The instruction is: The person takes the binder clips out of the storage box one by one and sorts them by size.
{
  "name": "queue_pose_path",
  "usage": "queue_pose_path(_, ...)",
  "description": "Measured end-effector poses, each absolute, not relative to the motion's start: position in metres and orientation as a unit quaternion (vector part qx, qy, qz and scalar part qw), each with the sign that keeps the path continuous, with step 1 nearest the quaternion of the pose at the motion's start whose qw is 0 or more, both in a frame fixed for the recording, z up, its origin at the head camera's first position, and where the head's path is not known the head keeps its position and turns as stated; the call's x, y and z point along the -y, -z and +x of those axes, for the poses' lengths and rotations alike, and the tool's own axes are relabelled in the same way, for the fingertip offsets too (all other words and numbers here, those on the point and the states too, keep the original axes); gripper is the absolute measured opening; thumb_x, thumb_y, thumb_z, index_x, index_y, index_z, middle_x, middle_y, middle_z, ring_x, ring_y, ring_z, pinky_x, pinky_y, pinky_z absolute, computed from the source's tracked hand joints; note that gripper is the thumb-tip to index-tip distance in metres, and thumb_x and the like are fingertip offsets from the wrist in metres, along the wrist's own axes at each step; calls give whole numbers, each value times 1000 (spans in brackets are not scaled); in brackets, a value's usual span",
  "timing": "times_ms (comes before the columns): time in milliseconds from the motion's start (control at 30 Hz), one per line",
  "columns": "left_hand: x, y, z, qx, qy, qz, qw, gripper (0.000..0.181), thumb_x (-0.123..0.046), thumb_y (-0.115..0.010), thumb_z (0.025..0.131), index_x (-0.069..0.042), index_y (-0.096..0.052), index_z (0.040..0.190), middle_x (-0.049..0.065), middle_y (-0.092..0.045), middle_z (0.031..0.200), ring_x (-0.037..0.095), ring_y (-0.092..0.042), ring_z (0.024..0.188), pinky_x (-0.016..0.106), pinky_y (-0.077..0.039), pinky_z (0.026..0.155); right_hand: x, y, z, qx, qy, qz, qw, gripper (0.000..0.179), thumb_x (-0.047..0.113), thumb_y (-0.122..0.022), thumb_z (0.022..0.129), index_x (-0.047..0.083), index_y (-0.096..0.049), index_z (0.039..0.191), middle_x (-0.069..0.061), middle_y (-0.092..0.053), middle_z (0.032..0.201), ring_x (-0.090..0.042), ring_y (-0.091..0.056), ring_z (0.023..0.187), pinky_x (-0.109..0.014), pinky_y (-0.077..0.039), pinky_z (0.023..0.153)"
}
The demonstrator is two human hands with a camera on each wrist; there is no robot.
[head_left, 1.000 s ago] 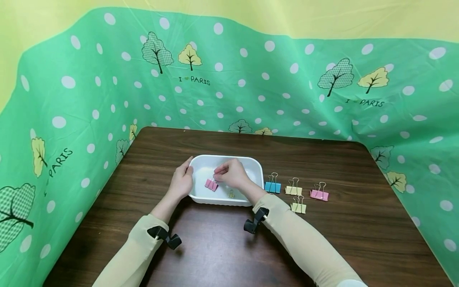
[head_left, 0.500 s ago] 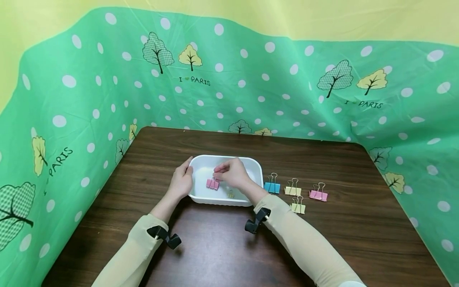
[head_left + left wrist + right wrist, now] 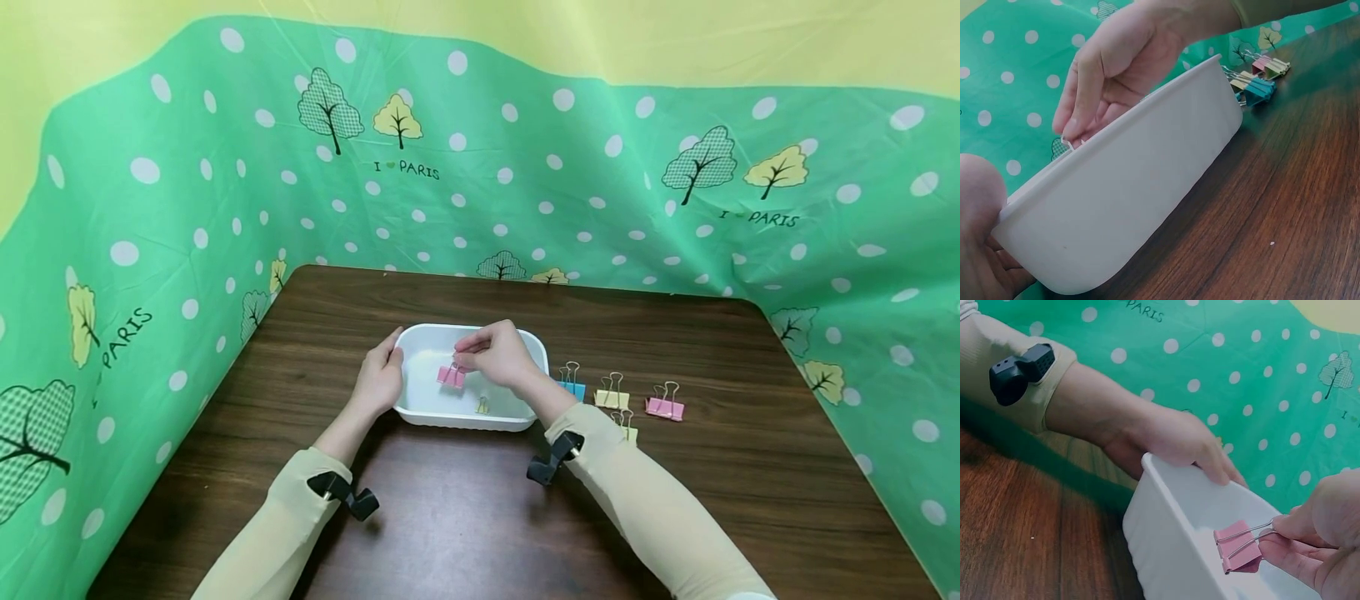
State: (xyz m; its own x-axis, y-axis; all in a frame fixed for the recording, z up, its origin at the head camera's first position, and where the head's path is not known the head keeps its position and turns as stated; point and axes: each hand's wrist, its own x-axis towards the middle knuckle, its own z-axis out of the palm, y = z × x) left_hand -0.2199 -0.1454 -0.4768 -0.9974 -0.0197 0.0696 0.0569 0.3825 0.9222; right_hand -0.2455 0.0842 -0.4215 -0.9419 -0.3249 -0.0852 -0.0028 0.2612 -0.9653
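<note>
In the head view my left hand (image 3: 378,382) grips the left end of a white plastic tray (image 3: 465,422), thumb on the rim and fingers around the outside. My right hand (image 3: 501,357) pinches a pink binder clip (image 3: 451,377) by its wire handles inside the tray. The right wrist view shows that clip (image 3: 1240,549) hanging from thumb and fingertips, its pink body over the tray's interior. Below it in the tray, a small yellow clip (image 3: 482,406) lies near the front wall.
Right of the tray on the dark wooden table (image 3: 420,517) stand a blue binder clip (image 3: 576,390), a yellow one (image 3: 612,400) and a pink one (image 3: 664,408). Another yellow clip (image 3: 632,435) is partly hidden by the right sleeve. A green dotted curtain (image 3: 465,225) encloses the table.
The right hand has risen and moved slightly right, carrying the pink binder clip up with it. The clip has swung level. My left hand stays on the tray.
</note>
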Motion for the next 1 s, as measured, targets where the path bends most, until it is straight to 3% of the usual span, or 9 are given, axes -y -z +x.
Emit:
queue_pose_path(267, 146, 477, -220, 832, 553, -9, 28, 51, -13, -37, 112, 0, -40, 161, 18, -44, 162, 32, -38, 150, 49, -30, 123, -112, 404, -244, -814, 563, -101, 105, 13, 2, -82, 91, -2, -82, 103, -10, -79, 91, -22, -77, 81, -31, -60, 66)
queue_pose_path(367, 146, 476, -220, 831, 555, -11, 29, 51, -13, -37, 112, 1, -40, 161, 18, -44, 162, 33, -38, 150, 50, -29, 123, -125, 397, -244, -816, 562, -97, 94, 14, 1, -83, 91, -2, -82, 104, -11, -79, 93, -24, -77, 83, -39, -63, 72)
queue_pose_path(433, 146, 476, -220, 830, 556, -12, 30, 51, -12, -37, 112, 1, -40, 161, 18, -44, 162, 33, -38, 151, 50, -29, 124, -133, 392, -244, -812, 568, -97, 91, 16, -1, -82, 91, -5, -80, 106, -14, -79, 95, -26, -78, 85, -45, -63, 84)
queue_pose_path(533, 146, 476, -220, 829, 558, -14, 31, 51, -12, -37, 112, 2, -40, 161, 19, -44, 162, 33, -38, 151, 49, -29, 124, -146, 385, -244, -816, 563, -92, 86, 18, -1, -81, 92, -6, -79, 109, -16, -79, 98, -27, -77, 88, -48, -62, 87)
queue_pose_path(767, 146, 475, -219, 832, 554, -14, 29, 51, -11, -36, 112, 2, -39, 161, 19, -43, 162, 34, -37, 151, 50, -29, 124, -177, 367, -239, -829, 547, -88, 69, 21, 4, -81, 93, -5, -79, 113, -16, -79, 100, -28, -77, 90, -45, -63, 85)
queue_pose_path(1000, 146, 475, -219, 832, 554, -12, 29, 51, -11, -36, 112, 1, -39, 162, 18, -43, 163, 33, -38, 150, 50, -29, 124, -205, 352, -230, -834, 541, -102, 32, 22, 4, -82, 92, -7, -78, 111, -20, -78, 100, -25, -78, 87, -30, -63, 76)
